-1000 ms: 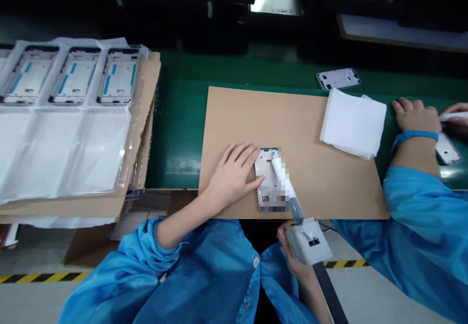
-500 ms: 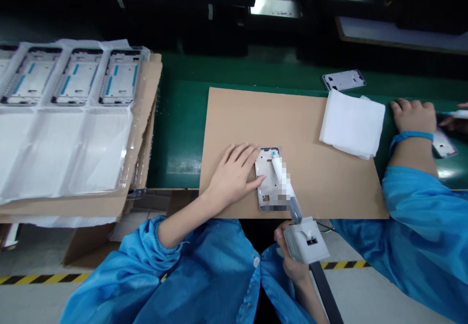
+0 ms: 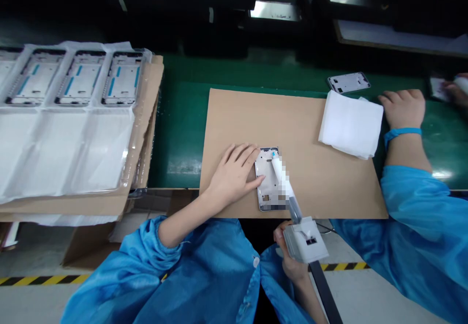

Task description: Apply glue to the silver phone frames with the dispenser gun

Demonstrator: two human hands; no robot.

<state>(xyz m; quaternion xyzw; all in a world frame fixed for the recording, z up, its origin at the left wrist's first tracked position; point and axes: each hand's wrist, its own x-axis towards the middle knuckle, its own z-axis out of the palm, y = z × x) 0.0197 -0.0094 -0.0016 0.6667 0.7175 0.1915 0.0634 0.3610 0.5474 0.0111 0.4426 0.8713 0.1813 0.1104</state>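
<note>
The left hand (image 3: 234, 175) is lying flat with fingers spread loosely, its fingertips pressing the left edge of the phone frame (image 3: 268, 180) and gripping nothing. The right hand (image 3: 290, 258) is wrapping closed around the grey body of the dispenser tool (image 3: 305, 240), whose white nozzle is slanting up and to the left, its tip touching the frame's upper part. The frame is lying flat on the cardboard sheet (image 3: 241, 119), near its front edge, with its long axis running away from the person.
</note>
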